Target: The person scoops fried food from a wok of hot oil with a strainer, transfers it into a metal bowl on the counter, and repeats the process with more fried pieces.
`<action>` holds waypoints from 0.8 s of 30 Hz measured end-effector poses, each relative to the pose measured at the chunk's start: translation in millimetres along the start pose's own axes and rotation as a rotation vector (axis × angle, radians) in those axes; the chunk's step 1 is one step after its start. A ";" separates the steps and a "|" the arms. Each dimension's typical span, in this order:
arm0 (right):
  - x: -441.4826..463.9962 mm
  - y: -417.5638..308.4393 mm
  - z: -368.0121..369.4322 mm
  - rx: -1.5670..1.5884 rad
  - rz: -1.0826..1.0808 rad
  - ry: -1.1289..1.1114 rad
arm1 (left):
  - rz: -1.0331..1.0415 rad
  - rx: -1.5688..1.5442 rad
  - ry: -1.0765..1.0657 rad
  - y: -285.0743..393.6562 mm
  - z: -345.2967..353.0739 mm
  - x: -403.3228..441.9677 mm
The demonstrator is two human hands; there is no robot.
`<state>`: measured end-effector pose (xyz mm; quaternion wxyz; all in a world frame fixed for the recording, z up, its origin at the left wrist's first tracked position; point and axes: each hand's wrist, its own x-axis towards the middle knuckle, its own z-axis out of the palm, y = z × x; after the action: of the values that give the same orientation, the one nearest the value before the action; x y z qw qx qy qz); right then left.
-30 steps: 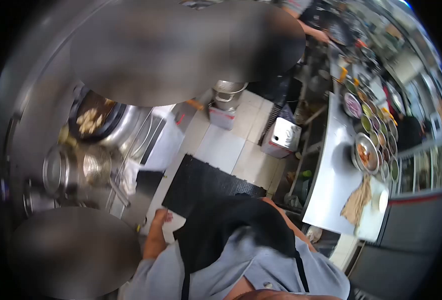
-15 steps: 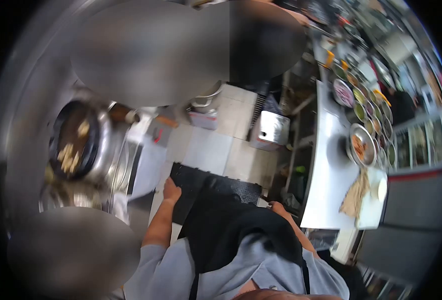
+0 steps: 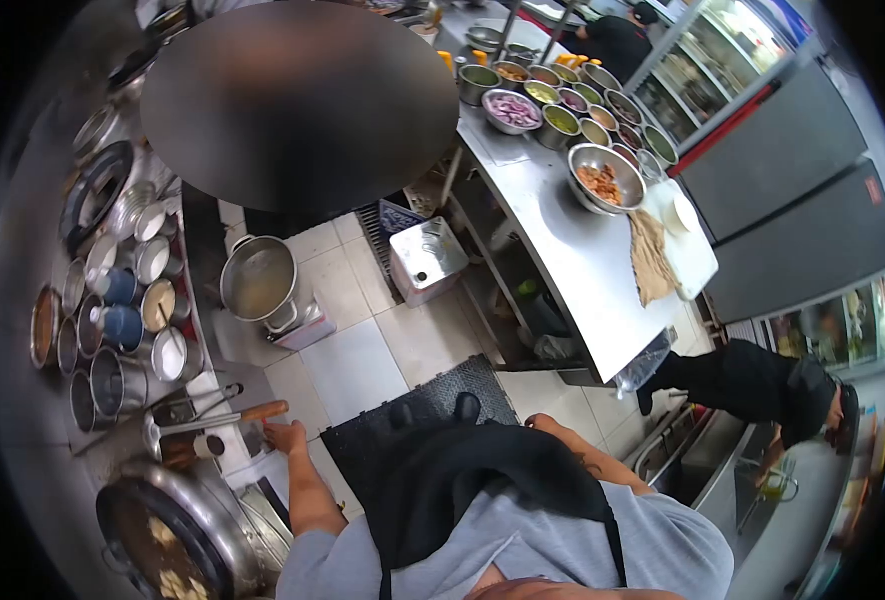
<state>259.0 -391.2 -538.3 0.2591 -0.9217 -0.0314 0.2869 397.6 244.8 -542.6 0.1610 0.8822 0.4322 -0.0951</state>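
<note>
A wooden-handled utensil point(image 3: 265, 410) lies across the edge of the cooking station on the person's left, its handle pointing toward the floor mat point(image 3: 483, 385). The left hand point(image 3: 285, 435) is just beside that handle; whether they touch, I cannot tell. The left arm reaches forward and outward from the shoulder, the fingers loosely bent, their grip unclear. The right hand point(image 3: 541, 422) is held low near the front of the black apron point(image 3: 493, 470), elbow bent outward; its fingers are partly hidden, so their opening and any hold cannot be told.

Near the left forearm sits a wok point(image 3: 199, 537) with pale pieces of food. Farther ahead is a two-handled stockpot point(image 3: 293, 275). On the right, a metal desk point(image 3: 593, 290) carries filled bowls, a brown cloth point(image 3: 651, 258) and a white board point(image 3: 693, 255). Behind it, a grey refrigerator point(image 3: 798, 220) bears a red label point(image 3: 872, 192), too small to read. A co-worker in black point(image 3: 763, 385) bends over at far right.
</note>
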 end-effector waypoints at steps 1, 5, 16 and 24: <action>-4.8 13.7 13.2 -0.083 -0.132 0.065 | -0.020 -0.006 -0.014 3.1 -0.1 4.1; -33.7 -19.5 10.0 -0.009 0.143 0.015 | -0.081 0.047 -0.052 7.8 3.8 11.6; -19.5 -60.8 -19.6 0.007 0.225 -0.165 | -0.113 0.357 -0.476 9.6 3.1 51.5; 22.5 -211.7 -144.4 0.462 0.106 -0.117 | 0.222 -0.046 -0.313 -26.9 138.5 16.4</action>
<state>375.7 -270.1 -343.7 0.4454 -0.8201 0.0686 0.3525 382.3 221.5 -681.8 0.2559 0.8949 0.3041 -0.2030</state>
